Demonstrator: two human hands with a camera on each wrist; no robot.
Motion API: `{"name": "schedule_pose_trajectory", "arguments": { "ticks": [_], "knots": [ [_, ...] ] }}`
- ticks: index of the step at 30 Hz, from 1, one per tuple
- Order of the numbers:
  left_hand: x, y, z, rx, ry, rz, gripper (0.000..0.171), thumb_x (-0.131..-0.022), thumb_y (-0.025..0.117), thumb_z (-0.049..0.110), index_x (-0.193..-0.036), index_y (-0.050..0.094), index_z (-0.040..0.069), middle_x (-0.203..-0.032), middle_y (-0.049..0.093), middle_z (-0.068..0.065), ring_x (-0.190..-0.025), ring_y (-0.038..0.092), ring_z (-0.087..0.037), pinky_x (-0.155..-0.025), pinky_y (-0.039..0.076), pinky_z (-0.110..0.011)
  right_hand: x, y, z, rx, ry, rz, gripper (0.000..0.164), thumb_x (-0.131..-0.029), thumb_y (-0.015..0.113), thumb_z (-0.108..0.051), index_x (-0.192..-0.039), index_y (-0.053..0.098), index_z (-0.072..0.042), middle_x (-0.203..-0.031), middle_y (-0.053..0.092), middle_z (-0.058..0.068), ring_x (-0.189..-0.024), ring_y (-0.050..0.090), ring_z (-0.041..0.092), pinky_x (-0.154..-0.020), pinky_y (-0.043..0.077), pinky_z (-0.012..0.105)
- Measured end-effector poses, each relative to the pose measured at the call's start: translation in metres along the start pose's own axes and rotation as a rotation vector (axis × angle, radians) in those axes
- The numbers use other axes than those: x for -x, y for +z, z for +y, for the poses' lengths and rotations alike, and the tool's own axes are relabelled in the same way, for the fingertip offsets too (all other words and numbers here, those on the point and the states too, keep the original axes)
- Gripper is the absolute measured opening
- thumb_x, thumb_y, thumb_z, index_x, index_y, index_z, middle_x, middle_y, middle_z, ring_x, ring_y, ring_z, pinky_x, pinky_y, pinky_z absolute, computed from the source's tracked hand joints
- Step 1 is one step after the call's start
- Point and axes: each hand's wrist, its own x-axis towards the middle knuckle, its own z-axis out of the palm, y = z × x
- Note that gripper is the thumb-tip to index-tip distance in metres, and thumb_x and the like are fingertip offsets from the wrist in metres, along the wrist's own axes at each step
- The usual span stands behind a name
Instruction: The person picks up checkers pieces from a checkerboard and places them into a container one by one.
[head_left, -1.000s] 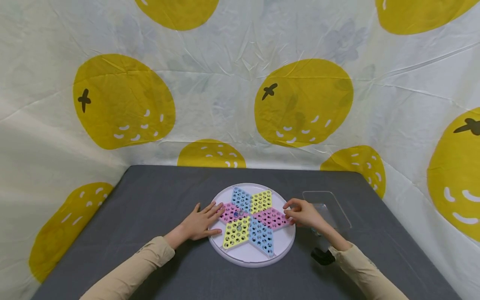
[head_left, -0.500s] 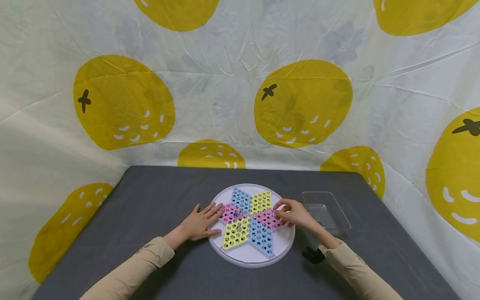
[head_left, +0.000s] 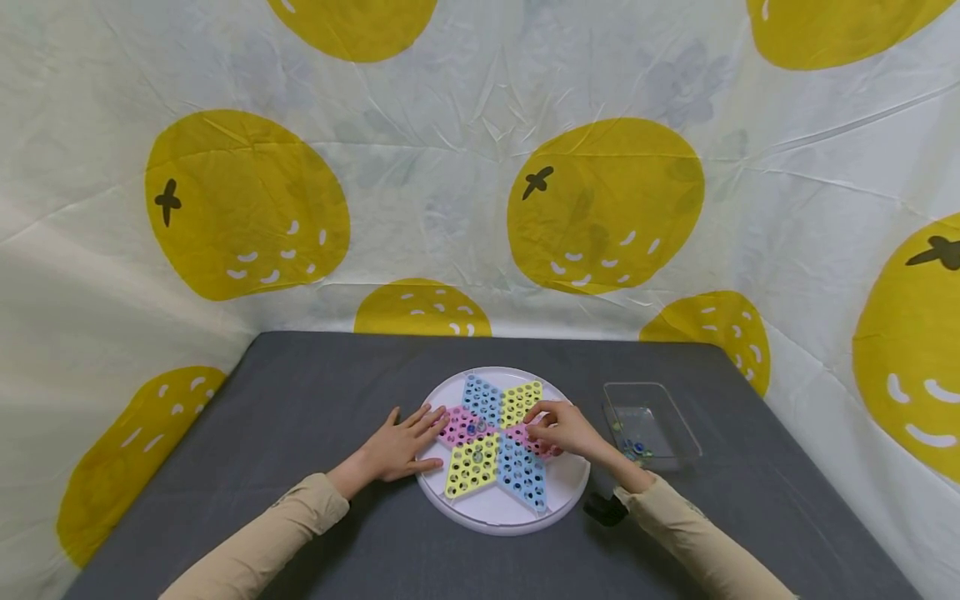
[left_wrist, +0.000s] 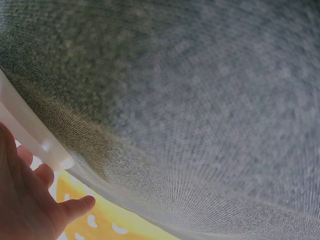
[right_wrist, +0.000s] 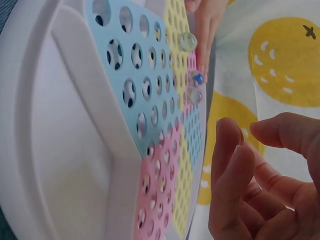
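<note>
A round white Chinese checkers board (head_left: pixel 495 521) with a pink, yellow and blue star of holes lies on the table. My left hand (head_left: pixel 402 444) rests on its left rim, fingers spread. Over the right pink point, my right hand (head_left: pixel 562 429) holds thumb and fingertips together in a pinch. What looks like a clear marble is between them, mostly hidden by the fingers in the right wrist view. On the left pink point sit a blue marble (right_wrist: pixel 196 77) and a clear marble (right_wrist: pixel 195 95). Another clear marble (right_wrist: pixel 188 42) sits on the near yellow point.
Right of the board stands a clear plastic box (head_left: pixel 678 421), with several blue and greenish marbles (head_left: pixel 637 450) near its front left corner. A dark grey cloth (head_left: pixel 337 367) covers the table. A white curtain (head_left: pixel 427 200) printed with yellow fruit hangs behind.
My right hand has moved left from the board's right edge to over the right pink point, uncovering the marbles in the box. The left hand has stayed in place.
</note>
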Motion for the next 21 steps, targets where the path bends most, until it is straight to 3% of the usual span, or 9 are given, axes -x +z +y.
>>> {"name": "schedule_pose_trajectory", "arguments": {
  "ticks": [10,17,21],
  "knots": [
    [-0.001,0.003,-0.001,0.001,-0.005,0.002,0.072,-0.087,0.034,0.060,-0.144,0.017,0.018,-0.151,0.016,-0.002,-0.138,0.016,-0.028,-0.099,0.019,-0.064,-0.010,0.018,-0.007,0.007,0.027,-0.016,0.019,-0.081,0.061,-0.015,-0.096,0.060,-0.002,-0.072,0.065,0.013,-0.050,0.057,0.016,-0.043,0.045,0.026],
    [-0.001,0.003,-0.001,0.007,0.002,0.000,0.072,-0.087,0.034,0.060,-0.144,0.018,0.018,-0.151,0.016,-0.003,-0.138,0.016,-0.028,-0.099,0.020,-0.064,-0.021,0.027,-0.007,-0.005,-0.013,-0.035,0.019,-0.082,0.060,-0.013,-0.097,0.060,-0.001,-0.074,0.065,0.016,-0.051,0.061,0.020,-0.039,0.037,0.020],
    [-0.001,0.003,-0.001,0.006,0.001,-0.001,0.072,-0.087,0.034,0.059,-0.144,0.017,0.018,-0.151,0.016,-0.002,-0.138,0.015,-0.028,-0.099,0.020,-0.064,-0.026,0.032,-0.010,0.002,-0.020,-0.039,0.020,-0.081,0.061,-0.012,-0.097,0.060,-0.001,-0.074,0.064,0.015,-0.050,0.060,0.018,-0.039,0.039,0.021]
  ]
}}
